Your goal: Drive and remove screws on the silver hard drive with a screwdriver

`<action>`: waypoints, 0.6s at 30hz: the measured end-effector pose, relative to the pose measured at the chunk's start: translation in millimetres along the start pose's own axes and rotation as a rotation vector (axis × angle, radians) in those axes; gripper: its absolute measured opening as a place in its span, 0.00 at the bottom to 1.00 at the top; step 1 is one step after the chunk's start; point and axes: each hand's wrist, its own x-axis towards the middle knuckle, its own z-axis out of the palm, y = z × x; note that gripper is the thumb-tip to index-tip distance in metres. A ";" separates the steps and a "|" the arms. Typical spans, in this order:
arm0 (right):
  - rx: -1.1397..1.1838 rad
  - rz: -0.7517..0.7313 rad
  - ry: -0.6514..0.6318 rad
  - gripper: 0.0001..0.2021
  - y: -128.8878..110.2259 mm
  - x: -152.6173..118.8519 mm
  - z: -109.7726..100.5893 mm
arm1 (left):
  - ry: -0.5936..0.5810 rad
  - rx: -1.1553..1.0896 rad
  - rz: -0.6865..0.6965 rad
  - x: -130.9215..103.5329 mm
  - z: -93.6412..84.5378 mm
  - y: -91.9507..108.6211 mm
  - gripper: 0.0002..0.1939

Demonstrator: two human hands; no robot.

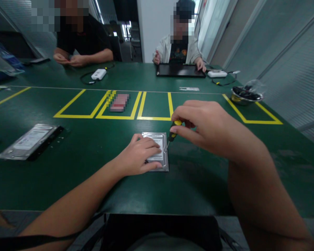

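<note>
A silver hard drive [165,164] with a white label lies flat on the green table [193,190], near its front edge. My left hand [141,153] rests palm down across the drive's left part and label, its fingers spread. In my right hand [201,125] is a screwdriver [172,131] with a black and yellow handle, pinched between thumb and fingers. The screwdriver is tilted, and its thin shaft points down to the drive's right edge. Whether the tip sits in a screw is too small to tell.
Another hard drive [32,139] lies at the left, small bits beside it. Yellow tape frames [157,118] cross the table. A metal bowl [244,99] of dark items stands back right. Across the table, two people sit; one touches a black panel [181,70].
</note>
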 end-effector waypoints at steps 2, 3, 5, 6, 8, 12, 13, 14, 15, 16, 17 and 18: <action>-0.011 0.003 -0.003 0.09 0.7 0.3 1.1 | 0.000 -0.005 0.001 -0.4 0.0 0.0 0.22; -0.015 0.004 -0.006 0.09 1.1 0.3 1.7 | -0.001 -0.006 0.001 -0.5 0.0 -0.1 0.21; -0.017 0.007 -0.001 0.08 1.8 0.1 2.5 | 0.001 -0.009 0.000 -0.5 0.1 -0.2 0.22; -0.013 0.011 0.008 0.08 2.1 -0.2 2.8 | 0.003 -0.009 0.001 -0.4 0.2 -0.3 0.22; 0.006 0.019 0.026 0.08 2.2 -0.6 3.1 | 0.005 -0.008 0.003 -0.2 0.4 -0.4 0.22; 0.050 -0.001 0.006 0.08 0.7 -1.0 2.6 | 0.011 -0.003 0.007 -0.2 0.8 -0.6 0.22; 0.064 -0.017 -0.004 0.09 0.1 -1.0 2.4 | 0.010 -0.002 0.006 -0.2 0.9 -0.7 0.22; 0.081 -0.034 -0.009 0.09 -0.5 -1.0 2.4 | 0.008 -0.001 0.004 -0.3 1.0 -0.8 0.22; 0.101 -0.049 -0.011 0.09 -1.2 -0.8 2.6 | 0.005 0.001 0.002 -0.3 1.0 -0.9 0.22; 0.121 -0.061 -0.010 0.09 -1.8 -0.5 3.0 | 0.001 0.002 0.001 -0.3 1.1 -1.0 0.22; 0.138 -0.069 -0.007 0.08 -2.4 -0.1 3.6 | -0.001 0.003 0.001 -0.3 1.1 -1.0 0.22; 0.150 -0.072 -0.001 0.08 -3.0 0.6 4.3 | -0.001 0.005 0.001 -0.2 1.2 -1.0 0.22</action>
